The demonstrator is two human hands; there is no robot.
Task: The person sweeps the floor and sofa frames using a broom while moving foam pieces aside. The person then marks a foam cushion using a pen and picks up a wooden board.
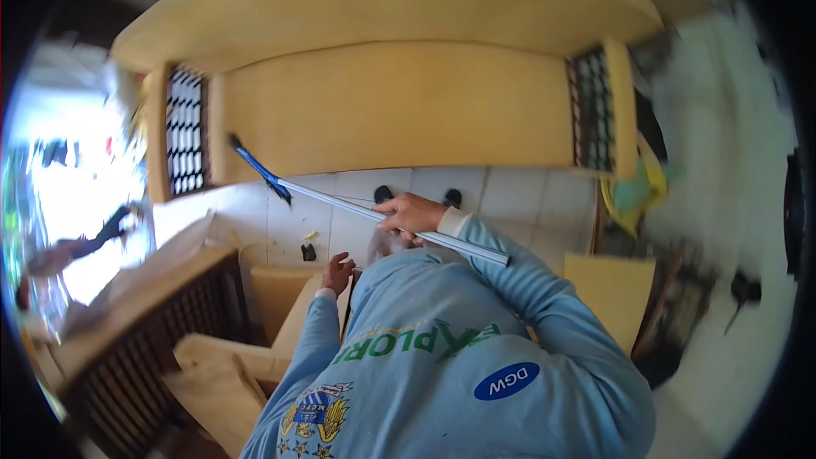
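Observation:
My right hand (411,215) is closed around the grey-white pole of a long-handled brush (331,201). The pole slants from the upper left down to the lower right, across the front of my light blue top. Its blue head with dark bristles lies over the front left part of a pale wooden bench (391,110). My left hand (338,274) is lower and to the left, near pale wooden furniture parts, with its fingers apart and nothing visible in it.
Slatted wooden furniture (140,374) stands at the lower left. White floor tiles (510,204) and my dark shoes show below the bench. A yellow panel (608,293) and a yellow-green item (633,195) are at the right. Another person's arm (85,246) shows at the far left.

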